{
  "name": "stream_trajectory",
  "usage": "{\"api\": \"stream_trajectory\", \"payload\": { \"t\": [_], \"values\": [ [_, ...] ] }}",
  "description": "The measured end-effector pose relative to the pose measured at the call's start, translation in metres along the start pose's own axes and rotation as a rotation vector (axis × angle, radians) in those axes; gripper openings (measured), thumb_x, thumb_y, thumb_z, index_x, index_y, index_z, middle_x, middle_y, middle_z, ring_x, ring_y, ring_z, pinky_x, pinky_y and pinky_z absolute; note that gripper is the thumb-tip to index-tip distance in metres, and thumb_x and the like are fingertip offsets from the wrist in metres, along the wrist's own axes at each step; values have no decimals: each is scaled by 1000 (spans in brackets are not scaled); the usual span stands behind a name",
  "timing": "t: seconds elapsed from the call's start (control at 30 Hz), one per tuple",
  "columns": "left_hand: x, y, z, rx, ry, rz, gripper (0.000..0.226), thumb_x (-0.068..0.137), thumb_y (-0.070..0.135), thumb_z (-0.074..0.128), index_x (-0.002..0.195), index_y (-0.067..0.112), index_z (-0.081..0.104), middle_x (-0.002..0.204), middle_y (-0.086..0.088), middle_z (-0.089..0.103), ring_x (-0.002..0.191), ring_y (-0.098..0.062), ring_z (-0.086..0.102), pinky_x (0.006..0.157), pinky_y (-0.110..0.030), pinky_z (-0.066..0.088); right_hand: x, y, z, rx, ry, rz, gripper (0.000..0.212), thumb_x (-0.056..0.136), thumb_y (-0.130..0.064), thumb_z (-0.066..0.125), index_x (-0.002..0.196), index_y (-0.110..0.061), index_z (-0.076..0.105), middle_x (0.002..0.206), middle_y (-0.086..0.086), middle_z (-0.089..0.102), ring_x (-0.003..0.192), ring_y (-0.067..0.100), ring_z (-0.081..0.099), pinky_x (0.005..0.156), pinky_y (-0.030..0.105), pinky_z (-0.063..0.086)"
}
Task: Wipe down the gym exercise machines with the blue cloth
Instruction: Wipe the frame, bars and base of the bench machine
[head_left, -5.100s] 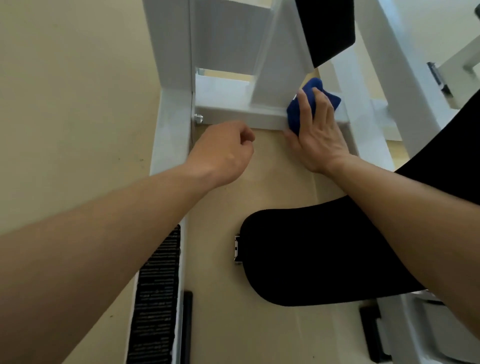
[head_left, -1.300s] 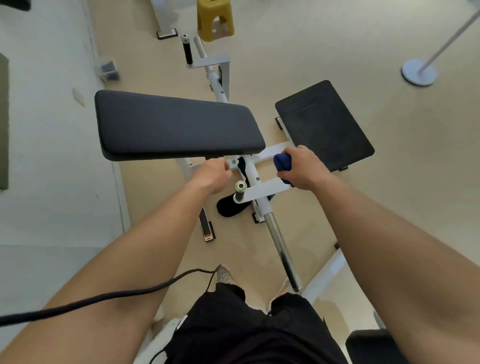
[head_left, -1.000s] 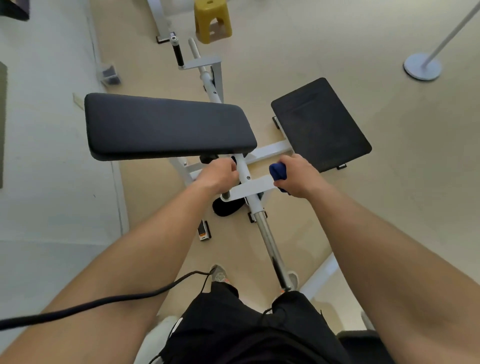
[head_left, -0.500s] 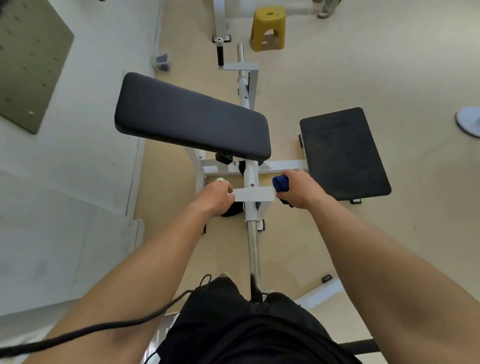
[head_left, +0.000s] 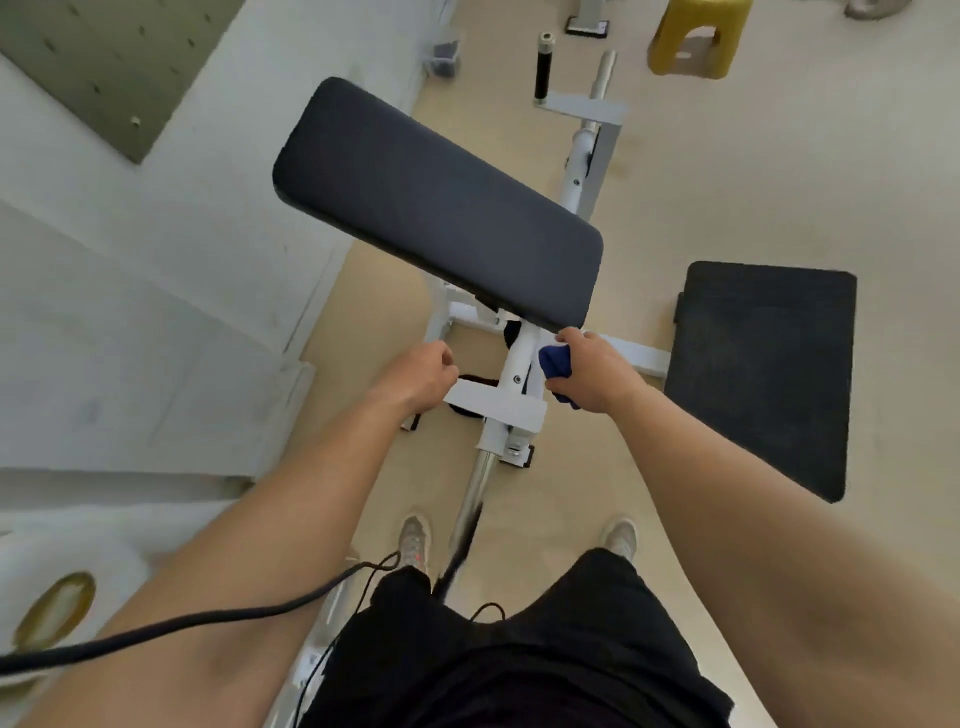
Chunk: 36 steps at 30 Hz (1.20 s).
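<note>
Gripping a bunched blue cloth (head_left: 555, 364) in the right hand (head_left: 595, 375), a person holds it against the white upright (head_left: 519, 358) of a gym machine (head_left: 584, 111), just under the near end of its long black pad (head_left: 436, 208). The left hand (head_left: 422, 376) has its fingers curled round the left end of the white crossbar (head_left: 493, 402), which spans the upright between the two hands. A chrome bar (head_left: 474, 493) runs from below the crossbar toward the person's black shorts (head_left: 519, 649), with a left shoe (head_left: 413, 540) and right shoe (head_left: 618, 535) on the beige floor (head_left: 727, 182) either side. A black platform (head_left: 758, 374) lies to the right, a yellow stool (head_left: 696, 36) stands beyond, and a dark cable (head_left: 208, 618) crosses the left forearm.
</note>
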<state>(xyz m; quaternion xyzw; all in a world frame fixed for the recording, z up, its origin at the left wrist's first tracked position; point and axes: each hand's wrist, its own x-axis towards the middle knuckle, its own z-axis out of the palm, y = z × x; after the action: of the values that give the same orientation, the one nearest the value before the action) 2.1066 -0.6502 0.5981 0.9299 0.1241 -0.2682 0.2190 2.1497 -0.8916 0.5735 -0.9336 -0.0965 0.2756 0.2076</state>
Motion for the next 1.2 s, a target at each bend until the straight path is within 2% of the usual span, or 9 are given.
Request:
{"api": "stream_trajectory", "payload": {
  "t": [0.2,0.4,0.5,0.6,0.7,0.77,0.87,1.03,1.2],
  "values": [
    [-20,44,29,-169,77,-191,32,97,33,49,125,20,59,124,1,62,105,-19,58,91,-35,49,31,30,-42,-128,-133,-174,62,85,-32,74,137,-18,43,128,9,50,100,28,57,83,41,55],
    [-38,52,37,-310,192,-290,28,97,31,51,121,20,61,121,3,62,98,-16,55,83,-30,42,39,10,-51,-230,-270,-309,47,84,-27,72,124,-14,51,116,8,52,85,25,60,69,36,54],
    [-50,45,44,-355,199,-372,27,98,29,49,120,17,61,122,0,62,106,-21,58,90,-32,45,44,-13,-50,-280,-313,-409,40,82,-31,73,113,-16,53,110,7,55,89,25,62,69,35,53],
    [-48,38,51,-355,166,-428,29,99,28,46,116,11,61,119,-8,64,106,-27,59,92,-39,48,46,-29,-48,-234,-334,-449,39,84,-28,73,113,-19,51,105,1,51,75,18,64,58,28,51],
    [-37,37,55,-410,152,-443,22,98,24,46,100,10,62,109,-11,65,93,-26,58,82,-34,46,53,-34,-50,-264,-309,-472,43,82,-27,73,119,-17,53,111,4,54,81,22,63,70,37,56],
    [-27,38,61,-407,125,-432,19,97,25,47,97,14,62,107,-8,65,92,-25,59,80,-32,47,59,-30,-51,-284,-304,-479,44,83,-28,73,121,-18,53,113,2,53,80,20,61,65,30,50],
    [-13,40,67,-421,83,-431,27,96,29,46,112,14,63,112,-4,65,101,-25,61,90,-40,51,71,-22,-51,-333,-347,-490,51,84,-32,75,127,-20,50,114,0,51,81,17,58,63,24,46],
    [4,35,81,-513,147,-524,25,95,29,48,113,17,61,113,-4,64,100,-24,61,84,-36,50,113,-21,-38,-536,-494,-576,65,82,-36,76,136,-18,46,129,6,52,105,25,58,88,34,49],
    [8,46,115,-658,172,-687,42,88,29,66,128,21,56,123,2,60,107,-20,59,92,-37,50,156,-40,-5,-626,-657,-786,71,82,-30,76,142,-20,40,134,7,49,110,28,57,90,41,52]
  ]
}}
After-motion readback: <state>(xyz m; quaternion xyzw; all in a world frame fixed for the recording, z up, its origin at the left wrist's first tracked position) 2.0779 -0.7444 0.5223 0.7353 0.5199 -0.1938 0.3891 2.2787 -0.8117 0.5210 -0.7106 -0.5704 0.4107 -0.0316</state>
